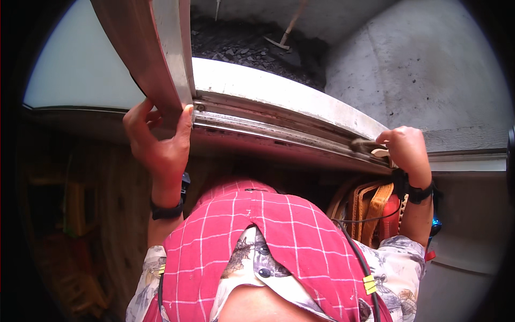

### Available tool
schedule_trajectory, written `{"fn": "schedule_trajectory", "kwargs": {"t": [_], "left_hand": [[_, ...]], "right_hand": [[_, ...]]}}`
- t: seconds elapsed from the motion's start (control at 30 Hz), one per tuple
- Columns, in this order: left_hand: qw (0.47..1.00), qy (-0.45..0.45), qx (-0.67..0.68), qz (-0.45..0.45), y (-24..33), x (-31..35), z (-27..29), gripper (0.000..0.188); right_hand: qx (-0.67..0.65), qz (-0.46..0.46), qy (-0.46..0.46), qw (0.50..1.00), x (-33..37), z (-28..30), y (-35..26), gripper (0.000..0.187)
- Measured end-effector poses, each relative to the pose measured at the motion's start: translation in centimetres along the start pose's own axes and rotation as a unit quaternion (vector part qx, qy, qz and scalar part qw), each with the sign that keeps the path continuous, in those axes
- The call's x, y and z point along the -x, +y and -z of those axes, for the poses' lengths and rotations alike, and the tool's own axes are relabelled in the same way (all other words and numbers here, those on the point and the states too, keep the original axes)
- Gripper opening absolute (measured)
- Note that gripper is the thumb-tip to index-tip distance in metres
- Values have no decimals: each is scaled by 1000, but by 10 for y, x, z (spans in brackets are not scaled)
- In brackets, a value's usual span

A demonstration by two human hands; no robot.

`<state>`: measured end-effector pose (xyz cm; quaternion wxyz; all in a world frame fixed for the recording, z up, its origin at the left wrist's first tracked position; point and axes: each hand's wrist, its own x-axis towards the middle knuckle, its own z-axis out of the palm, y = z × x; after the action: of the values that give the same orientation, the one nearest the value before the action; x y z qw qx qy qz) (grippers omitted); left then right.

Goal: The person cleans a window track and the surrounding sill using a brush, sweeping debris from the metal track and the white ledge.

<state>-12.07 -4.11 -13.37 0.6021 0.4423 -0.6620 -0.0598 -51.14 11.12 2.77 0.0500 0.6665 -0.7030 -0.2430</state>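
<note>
My left hand (pixel 161 142) is closed around the lower part of the upright brown edge of a sliding window frame (pixel 142 48), thumb on its right side and fingers on its left. In my right hand (pixel 407 150) is a small brush (pixel 380 153) with a pale handle, gripped between thumb and fingers. Its dark, blurred head lies at the right end of the metal window track (pixel 268 131). Dirt and dark stains mark the grooves of that track. My right fingers hide part of the brush.
Beyond the track runs a white outer ledge (pixel 257 80). Outside, a pickaxe (pixel 281 43) stands on dark rubble (pixel 241 53) by a grey concrete wall (pixel 418 70). Orange-brown woven straps (pixel 375 206) and a red object (pixel 390 217) sit below my right arm. Wooden furniture (pixel 80 209) stands lower left.
</note>
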Motion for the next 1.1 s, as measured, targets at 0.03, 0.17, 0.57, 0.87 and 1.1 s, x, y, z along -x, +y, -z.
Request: {"fn": "schedule_trajectory", "kwargs": {"t": [0.03, 0.17, 0.57, 0.87, 1.1], "left_hand": [[1000, -2, 2, -2, 0, 0, -2, 57], [1000, 8, 7, 1, -7, 3, -2, 54], [1000, -18, 4, -1, -7, 8, -3, 57], [1000, -9, 8, -1, -15, 12, -4, 59], [1000, -12, -23, 2, -16, 7, 0, 58]], "right_hand": [[-10, -11, 36, 999, 3, 1, 3, 24], [-149, 72, 179, 970, -31, 15, -72, 22], [-31, -115, 62, 991, 17, -31, -7, 22], [-143, -92, 68, 983, -19, -39, -70, 16], [-75, -234, 39, 969, 42, -57, 2, 21]]}}
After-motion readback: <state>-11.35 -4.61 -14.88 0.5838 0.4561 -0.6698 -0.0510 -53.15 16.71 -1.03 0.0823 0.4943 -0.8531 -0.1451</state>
